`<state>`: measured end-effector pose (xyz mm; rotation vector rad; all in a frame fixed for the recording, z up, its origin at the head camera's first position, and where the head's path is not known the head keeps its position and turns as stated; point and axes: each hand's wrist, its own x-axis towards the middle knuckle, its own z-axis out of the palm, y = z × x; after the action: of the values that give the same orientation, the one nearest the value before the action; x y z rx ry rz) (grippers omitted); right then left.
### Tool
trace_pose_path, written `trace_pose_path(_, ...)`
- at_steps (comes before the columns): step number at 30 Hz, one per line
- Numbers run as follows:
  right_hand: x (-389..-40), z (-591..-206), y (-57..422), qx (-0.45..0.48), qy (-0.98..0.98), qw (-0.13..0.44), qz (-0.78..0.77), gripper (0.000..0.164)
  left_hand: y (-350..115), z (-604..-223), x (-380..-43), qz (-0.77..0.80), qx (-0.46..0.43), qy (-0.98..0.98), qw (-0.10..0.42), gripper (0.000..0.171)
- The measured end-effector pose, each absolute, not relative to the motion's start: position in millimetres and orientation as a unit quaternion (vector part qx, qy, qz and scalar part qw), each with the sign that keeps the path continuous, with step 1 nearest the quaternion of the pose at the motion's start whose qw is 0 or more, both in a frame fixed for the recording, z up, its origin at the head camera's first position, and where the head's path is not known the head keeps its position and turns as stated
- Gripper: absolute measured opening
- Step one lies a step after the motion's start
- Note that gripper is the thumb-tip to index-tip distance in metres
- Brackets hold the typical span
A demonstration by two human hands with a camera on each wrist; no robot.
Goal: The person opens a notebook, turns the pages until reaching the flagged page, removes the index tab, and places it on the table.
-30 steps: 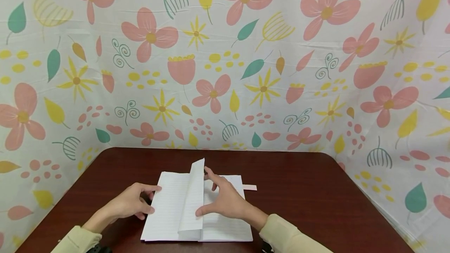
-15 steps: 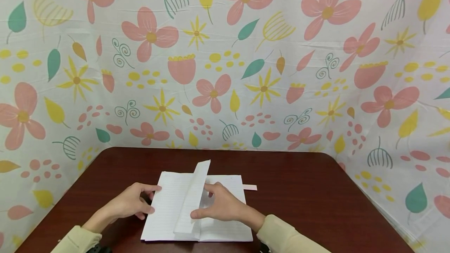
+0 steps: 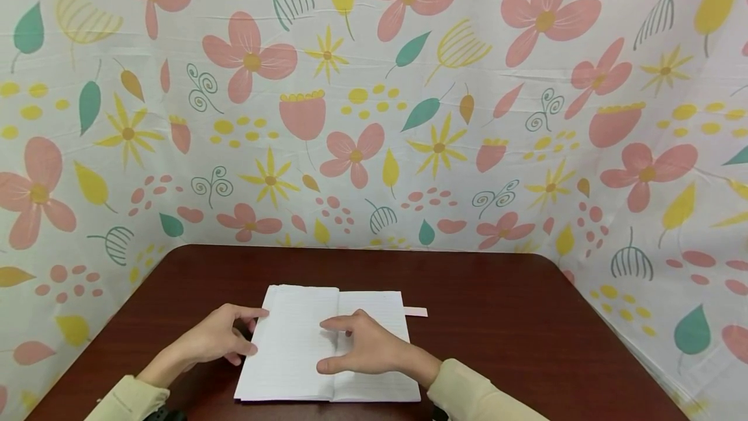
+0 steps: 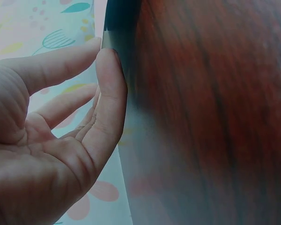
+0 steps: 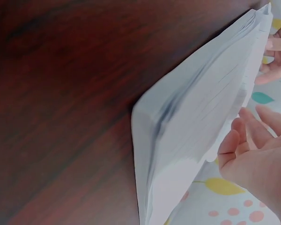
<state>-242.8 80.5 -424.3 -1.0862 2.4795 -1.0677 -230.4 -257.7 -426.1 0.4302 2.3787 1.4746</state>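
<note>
An open lined notebook (image 3: pixel 292 343) lies flat on the dark brown table, both of its pages facing up. At its left edge, the index fingertip and thumb tip of my left hand (image 3: pixel 216 336) rest on the page margin. My right hand (image 3: pixel 374 346) is over the middle of the notebook near the fold, thumb and index finger spread apart and pointing left, with nothing between them. In the right wrist view, the notebook (image 5: pixel 201 108) appears edge-on as a stack of sheets, the right hand (image 5: pixel 260 154) beside it with loosely bent fingers.
A pale paper strip (image 3: pixel 415 312) sticks out from the notebook's right side. The reddish-brown table (image 3: pixel 502 323) extends around it. Behind and beside the table hangs a white cloth (image 3: pixel 374 115) printed with flowers and leaves.
The raised sheets in the middle have gone over to the left and now lie flat on the left page. My right hand has shifted slightly left; my left hand stays put.
</note>
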Motion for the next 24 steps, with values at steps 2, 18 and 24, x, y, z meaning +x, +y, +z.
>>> trace_pose_path(2,-242.8,-424.5,81.1,-0.375,0.844,0.116,-0.364,0.070,-257.7,-426.5,-230.6,0.514,0.151,0.830,0.154,0.065)
trace_pose_path(18,-240.4,-424.7,84.1,-0.375,0.841,0.123,-0.370,0.074,-246.3,-426.2,-224.6,0.481,0.124,0.862,0.097,0.066)
trace_pose_path(24,-238.8,-423.2,85.0,-0.388,0.840,0.111,-0.363,0.072,-242.5,-428.3,-224.2,0.477,0.110,0.868,0.083,0.067)
